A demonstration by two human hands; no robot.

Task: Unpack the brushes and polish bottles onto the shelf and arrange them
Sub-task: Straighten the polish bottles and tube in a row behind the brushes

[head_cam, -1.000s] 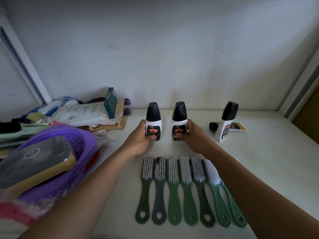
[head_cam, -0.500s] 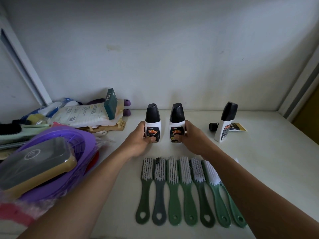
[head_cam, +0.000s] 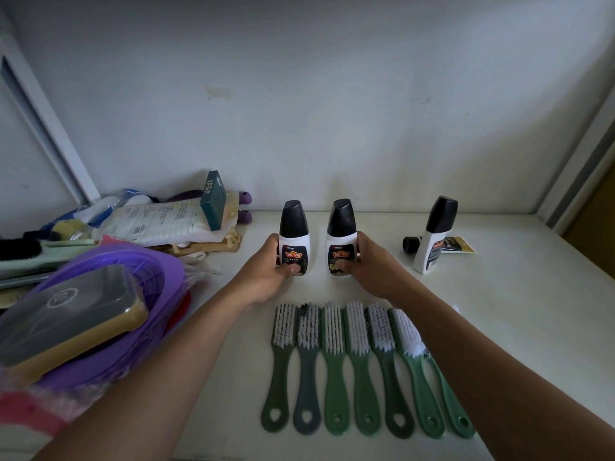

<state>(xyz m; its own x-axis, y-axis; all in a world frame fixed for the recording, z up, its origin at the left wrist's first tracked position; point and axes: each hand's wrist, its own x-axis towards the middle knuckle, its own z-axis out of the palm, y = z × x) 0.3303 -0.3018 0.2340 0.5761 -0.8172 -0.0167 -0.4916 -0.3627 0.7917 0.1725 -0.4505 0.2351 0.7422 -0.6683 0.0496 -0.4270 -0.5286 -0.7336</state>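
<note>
Two white polish bottles with black caps stand upright side by side on the white shelf [head_cam: 519, 321]. My left hand [head_cam: 266, 271] grips the left polish bottle [head_cam: 294, 237] and my right hand [head_cam: 372, 267] grips the right polish bottle [head_cam: 341, 237]. A third polish bottle [head_cam: 434, 234] stands alone further right, with a fourth lying on its side behind it [head_cam: 411, 243]. In front of my hands, several green-handled brushes [head_cam: 359, 367] lie in a neat row, white bristles away from me; my right forearm covers part of the rightmost one.
A purple basket [head_cam: 159, 277] holding a clear-lidded box [head_cam: 66, 311] sits at the left, beside a pile of packets and a dark green box [head_cam: 213, 201]. A small yellow-and-black packet [head_cam: 461, 246] lies behind the third bottle. The wall closes the back.
Both hands have shifted the two bottles slightly, bringing them closer together and a little nearer the wall. The brushes and third bottle have not moved.
</note>
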